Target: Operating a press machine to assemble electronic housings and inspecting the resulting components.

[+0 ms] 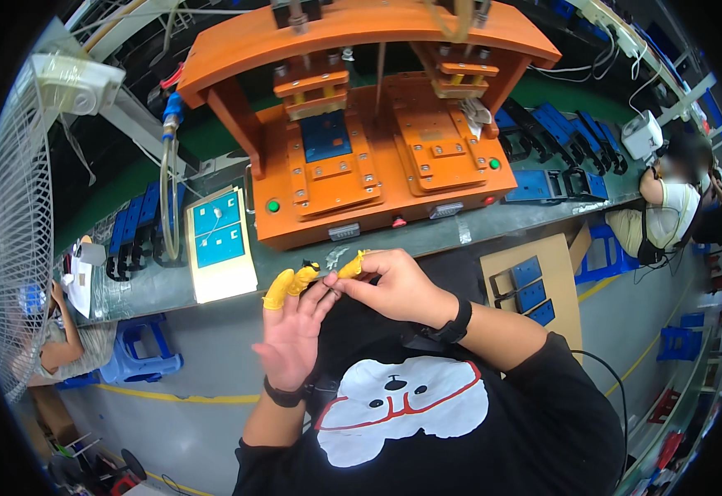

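Observation:
My left hand (293,331) is raised in front of my chest, palm toward me, fingers stretched out. Yellow finger cots (278,291) cover two of its fingers, and a small dark bit shows near one tip. My right hand (398,288) reaches across with its thumb and fingers pinched at the tip of another left finger. What lies in that pinch is too small to make out. A yellow finger cot (352,266) also covers a right fingertip. Just beyond both hands stands an orange two-station press (328,221), with a blue panel (325,137) on its left station.
Left of the press, a cream board (225,285) carries blue-green sheets. Black-and-blue frames (133,221) line both bench ends. A cardboard sheet (566,318) at right holds several blue pieces. A fan (14,223) stands far left; people sit at both sides, near blue stools (142,351).

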Available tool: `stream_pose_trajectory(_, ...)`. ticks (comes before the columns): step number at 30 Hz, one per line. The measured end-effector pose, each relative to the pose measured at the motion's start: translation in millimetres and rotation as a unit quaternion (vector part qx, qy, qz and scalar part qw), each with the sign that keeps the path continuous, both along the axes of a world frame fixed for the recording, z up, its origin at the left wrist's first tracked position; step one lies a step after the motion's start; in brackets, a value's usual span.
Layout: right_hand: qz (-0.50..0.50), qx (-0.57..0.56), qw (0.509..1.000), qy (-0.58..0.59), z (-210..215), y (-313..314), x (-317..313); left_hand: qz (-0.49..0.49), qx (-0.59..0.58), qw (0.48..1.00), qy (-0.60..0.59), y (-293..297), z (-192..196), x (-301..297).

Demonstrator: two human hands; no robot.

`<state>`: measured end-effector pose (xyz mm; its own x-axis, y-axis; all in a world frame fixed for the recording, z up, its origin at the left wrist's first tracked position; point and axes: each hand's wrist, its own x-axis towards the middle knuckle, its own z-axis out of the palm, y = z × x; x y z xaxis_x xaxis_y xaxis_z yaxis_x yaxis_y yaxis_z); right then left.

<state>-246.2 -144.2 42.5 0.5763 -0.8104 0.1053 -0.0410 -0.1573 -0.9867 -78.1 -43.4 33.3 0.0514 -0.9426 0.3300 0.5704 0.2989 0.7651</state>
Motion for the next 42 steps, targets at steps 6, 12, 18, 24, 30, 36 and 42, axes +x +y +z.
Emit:
stream_pose_trajectory(6,-0.061,-0.025,0.998,0.004,-2,-12,17,0.169,0.138,0.967,-0.132,14,-16,37)
stream_pose_trajectory(12,0.03,-0.084,0.995,0.047,1,-2,53,0.072,0.155,0.971,-0.166,26,-21,48)
stream_pose_trajectory(18,0.081,-0.084,0.99,0.081,-7,-3,55,0.072,0.117,0.949,-0.285,32,-30,56)
stream_pose_trajectory(24,0.047,0.278,0.957,-0.067,-21,-4,53,0.062,0.06,0.919,-0.384,34,-29,57)
stream_pose_trajectory(30,-0.081,0.227,0.966,-0.092,-20,-8,7,0.081,0.076,0.959,-0.262,31,-33,49)
stream_pose_trajectory(36,-0.281,0.211,0.936,-0.033,-61,10,-135,0.051,0.124,0.979,-0.152,29,-65,49)
stream_pose_trajectory(42,-0.595,0.272,0.75,0.1,-225,131,-291,-0.045,0.1,0.965,-0.24,7,-81,24)
